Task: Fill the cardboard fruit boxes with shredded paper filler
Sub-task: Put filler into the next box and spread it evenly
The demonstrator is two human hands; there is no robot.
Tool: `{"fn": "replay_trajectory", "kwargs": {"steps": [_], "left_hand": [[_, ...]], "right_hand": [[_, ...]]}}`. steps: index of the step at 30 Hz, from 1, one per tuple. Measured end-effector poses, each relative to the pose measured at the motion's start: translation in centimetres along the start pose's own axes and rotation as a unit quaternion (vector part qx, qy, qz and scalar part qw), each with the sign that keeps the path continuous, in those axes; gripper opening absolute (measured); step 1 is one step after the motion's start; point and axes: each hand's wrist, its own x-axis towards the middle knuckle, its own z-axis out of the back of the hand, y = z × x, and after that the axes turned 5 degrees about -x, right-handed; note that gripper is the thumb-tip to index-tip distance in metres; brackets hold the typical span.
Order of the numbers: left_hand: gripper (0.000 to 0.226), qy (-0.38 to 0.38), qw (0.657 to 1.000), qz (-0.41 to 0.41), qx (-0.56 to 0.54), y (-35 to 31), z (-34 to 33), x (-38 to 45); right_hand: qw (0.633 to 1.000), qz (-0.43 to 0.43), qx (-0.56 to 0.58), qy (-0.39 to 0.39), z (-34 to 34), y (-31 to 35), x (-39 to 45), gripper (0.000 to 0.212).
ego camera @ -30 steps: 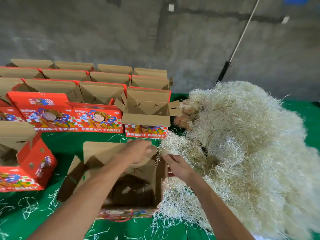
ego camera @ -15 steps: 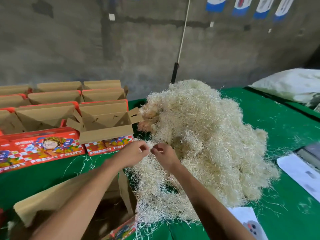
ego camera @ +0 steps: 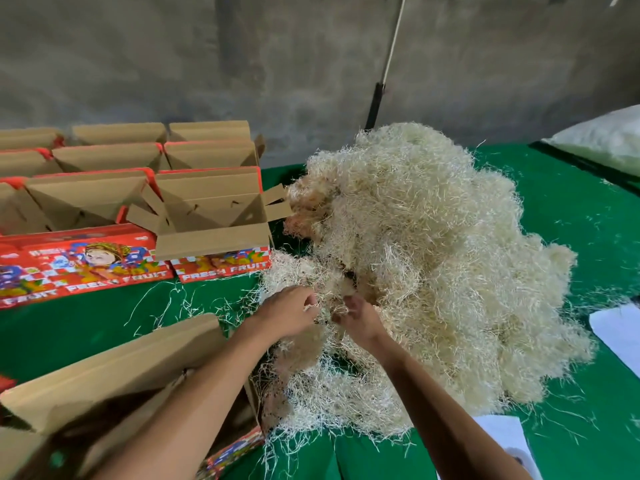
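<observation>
A big heap of pale shredded paper filler (ego camera: 426, 258) lies on the green table (ego camera: 571, 216). At its near left edge, my left hand (ego camera: 287, 315) and my right hand (ego camera: 356, 318) both grip tufts of the filler, fingers curled into the strands. Just below my left forearm stands an open cardboard fruit box (ego camera: 114, 372), its brown flap raised and its inside dark. Several more open red "FRESH FRUIT" boxes (ego camera: 211, 220) stand in rows at the back left.
A grey wall runs behind the table, with a pole (ego camera: 384, 71) leaning on it. A white sack (ego camera: 602, 136) lies at the far right. White papers (ego camera: 620, 330) lie at the right edge and near my right forearm. Loose strands litter the cloth.
My head turned right from the near box toward the heap. Both hands left the box's flap and moved into the filler, where they now grip strands.
</observation>
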Motion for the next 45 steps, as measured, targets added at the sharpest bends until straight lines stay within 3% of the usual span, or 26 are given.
{"fn": "replay_trajectory", "kwargs": {"steps": [5, 9, 12, 16, 19, 23, 28, 35, 37, 41, 45], "left_hand": [[0.007, 0.041, 0.998, 0.029, -0.028, 1.7, -0.5, 2.1], [0.008, 0.047, 0.997, 0.052, -0.032, 3.4, -0.6, 2.8], [0.012, 0.046, 0.995, 0.068, -0.052, 4.3, -0.6, 3.0], [0.010, 0.038, 0.994, 0.081, -0.060, 5.5, -0.4, 3.3], [0.011, 0.033, 0.994, 0.085, -0.067, 6.3, -0.5, 3.7], [0.014, 0.025, 0.994, 0.085, -0.063, 6.7, -0.6, 3.7], [0.012, 0.014, 0.992, 0.085, -0.087, 5.9, 0.0, 3.4], [0.005, -0.077, 0.987, 0.081, -0.119, 4.0, 2.2, 1.2], [0.008, -0.140, 0.979, 0.091, -0.114, 3.6, 3.0, 0.4], [0.016, -0.286, 0.932, 0.140, -0.175, 2.7, 5.3, -1.8], [0.032, -0.321, 0.870, 0.148, -0.344, 2.4, 7.6, -4.1]], "right_hand": [[0.999, 0.006, -0.048, -0.014, -0.4, -0.6, 3.7, 0.077], [1.000, 0.002, -0.002, -0.011, -0.2, 0.3, 7.4, 0.092], [0.995, 0.001, -0.095, -0.036, -0.6, 0.8, 10.6, 0.077], [0.994, -0.024, -0.106, 0.028, -1.2, 1.5, 13.0, 0.074], [0.989, 0.013, -0.142, 0.044, -2.1, 1.2, 14.2, 0.087], [0.959, -0.043, -0.235, 0.155, -3.9, 0.4, 13.7, 0.092], [0.957, -0.034, -0.262, 0.119, -4.6, -0.5, 12.5, 0.053], [0.968, 0.028, -0.245, 0.054, -3.2, 4.8, 11.1, 0.040], [0.988, 0.034, -0.154, 0.006, -2.2, 7.7, 10.5, 0.040], [0.985, 0.139, -0.096, -0.038, 1.1, 13.9, 7.5, 0.065], [0.967, 0.234, -0.038, -0.089, 3.9, 19.8, 4.0, 0.084]]}}
